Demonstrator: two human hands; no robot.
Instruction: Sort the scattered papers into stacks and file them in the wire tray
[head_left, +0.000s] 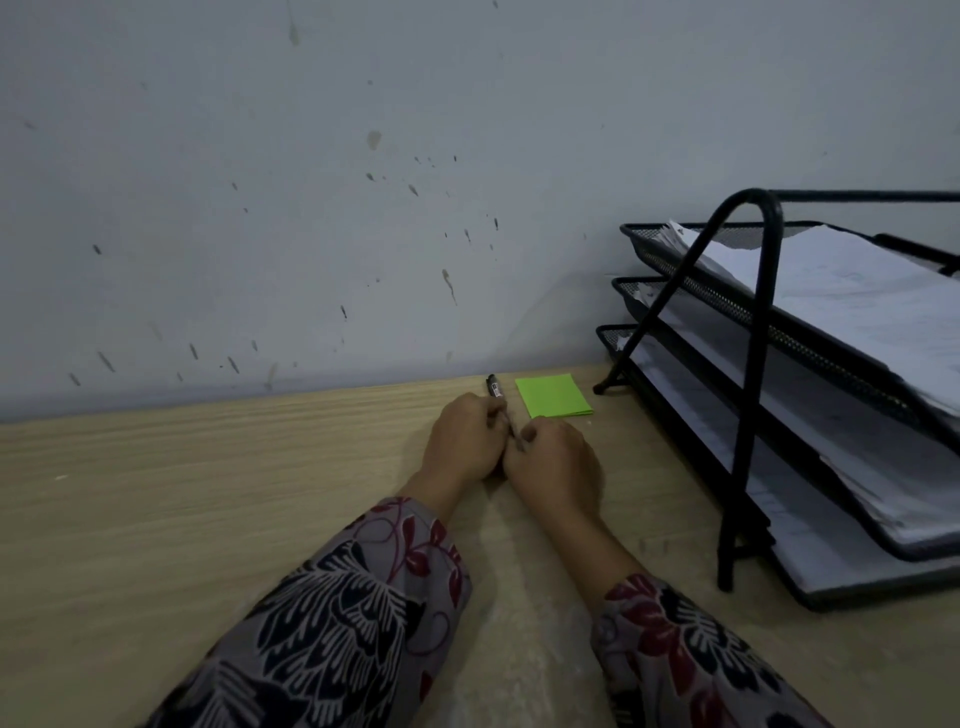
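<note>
A stained pale wall (311, 208) is standing behind a wooden desk (156, 519). At the desk's right side, a black three-tier wire tray (754, 364) is sitting with its back end close to the wall. All three tiers are holding white papers (857, 301), and the top stack is lying slightly uneven with curled corners. The tray is standing near and to the right of both hands. The left hand (462, 441) and right hand (556, 467) are resting together on the desk, fingers curled, both gripping a black pen (493, 387). A green sticky-note pad (553, 396) is lying just beyond the right hand, between pen and tray.
</note>
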